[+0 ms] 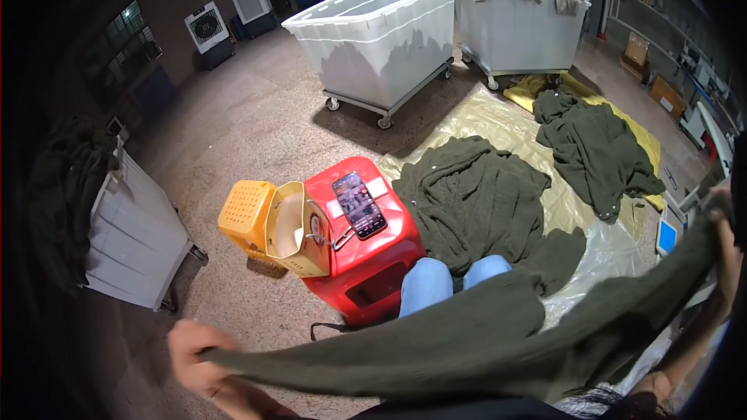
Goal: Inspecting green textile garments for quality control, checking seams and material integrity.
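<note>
A dark green knit garment [436, 346] is stretched wide across my lap, sagging in the middle. My left hand [196, 359] is closed round its narrow left end, out to the left and slightly blurred. At the far right edge my right hand [727, 245] is raised higher and grips the other end; part of it lies in the dark rim. Beyond my knees a heap of the same dark green knitwear [475, 198] rests on plastic sheeting [498, 120]. Another dark green pile [597, 152] lies farther right.
Left of my knees stands a red stool [366, 264] bearing a phone [359, 204], beside an open yellow box [294, 225] and a yellow stool [245, 214]. Wheeled white bins [381, 54] stand ahead; another white bin [136, 237] with dark cloth is at left.
</note>
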Available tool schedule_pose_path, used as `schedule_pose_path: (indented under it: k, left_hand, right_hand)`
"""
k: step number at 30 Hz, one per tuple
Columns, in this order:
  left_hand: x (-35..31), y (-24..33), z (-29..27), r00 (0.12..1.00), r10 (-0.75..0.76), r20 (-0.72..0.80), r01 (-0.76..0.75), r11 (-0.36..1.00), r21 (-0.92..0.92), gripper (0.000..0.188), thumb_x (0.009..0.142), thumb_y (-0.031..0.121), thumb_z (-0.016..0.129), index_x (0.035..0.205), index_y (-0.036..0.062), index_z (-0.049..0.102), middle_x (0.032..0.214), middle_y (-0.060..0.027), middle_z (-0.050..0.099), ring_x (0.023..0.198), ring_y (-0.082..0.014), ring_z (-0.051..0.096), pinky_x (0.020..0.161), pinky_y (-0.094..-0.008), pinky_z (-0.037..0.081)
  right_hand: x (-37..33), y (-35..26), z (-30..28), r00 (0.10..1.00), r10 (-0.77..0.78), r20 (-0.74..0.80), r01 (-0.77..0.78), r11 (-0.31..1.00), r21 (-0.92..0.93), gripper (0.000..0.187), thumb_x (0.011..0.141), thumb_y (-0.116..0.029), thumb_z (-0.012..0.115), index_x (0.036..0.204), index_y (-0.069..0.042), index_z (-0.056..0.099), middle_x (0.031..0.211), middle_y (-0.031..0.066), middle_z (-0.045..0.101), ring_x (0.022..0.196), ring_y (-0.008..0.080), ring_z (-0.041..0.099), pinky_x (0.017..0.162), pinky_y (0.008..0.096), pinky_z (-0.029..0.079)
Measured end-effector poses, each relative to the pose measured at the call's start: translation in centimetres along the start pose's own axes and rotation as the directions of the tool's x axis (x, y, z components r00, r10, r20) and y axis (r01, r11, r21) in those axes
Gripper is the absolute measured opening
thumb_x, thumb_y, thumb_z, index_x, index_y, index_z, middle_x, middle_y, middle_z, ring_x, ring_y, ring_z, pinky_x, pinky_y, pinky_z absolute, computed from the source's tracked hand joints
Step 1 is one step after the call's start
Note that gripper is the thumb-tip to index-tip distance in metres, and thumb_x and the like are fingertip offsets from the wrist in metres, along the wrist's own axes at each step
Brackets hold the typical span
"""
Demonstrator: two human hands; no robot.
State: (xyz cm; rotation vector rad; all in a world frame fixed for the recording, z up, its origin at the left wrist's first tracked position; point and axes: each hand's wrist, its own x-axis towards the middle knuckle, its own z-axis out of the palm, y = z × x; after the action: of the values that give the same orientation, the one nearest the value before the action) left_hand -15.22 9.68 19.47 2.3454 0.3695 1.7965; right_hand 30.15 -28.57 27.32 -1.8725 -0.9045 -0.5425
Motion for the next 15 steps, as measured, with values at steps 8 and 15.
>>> schedule_pose_path:
  k: [8, 15]
  left_hand:
    - [-10.8, -7.4, -5.5, 0.214, -0.854, 0.474, 0.904, 0.357, 0.236, 0.024, 0.064, 0.016, 0.08, 0.077, 0.001, 0.067, 0.067, 0.0004, 0.059, 0.066, -0.0091, 0.054, 0.058, -0.0258, 0.042]
    - [-20.9, -8.5, 5.4, -0.038, -0.82, 0.571, 0.855, 0.269, 0.444, 0.017, 0.07, 0.006, 0.079, 0.084, 0.0018, 0.069, 0.069, 0.0001, 0.064, 0.063, -0.0096, 0.057, 0.059, -0.0245, 0.047]
  right_hand:
    - [1.0, 0.0, 17.7, 0.931, 0.064, 0.36, -0.174, 0.943, 0.283, 0.007, 0.081, -0.002, 0.055, 0.087, -0.002, 0.051, 0.077, -0.0041, 0.048, 0.073, 0.0042, 0.044, 0.065, 0.0194, 0.033]
    - [-3.2, 8.3, 16.8, 0.953, 0.266, 0.147, -0.283, 0.953, 0.111, 0.006, 0.085, -0.002, 0.057, 0.09, -0.002, 0.054, 0.084, -0.0031, 0.052, 0.081, 0.0074, 0.048, 0.074, 0.021, 0.037]
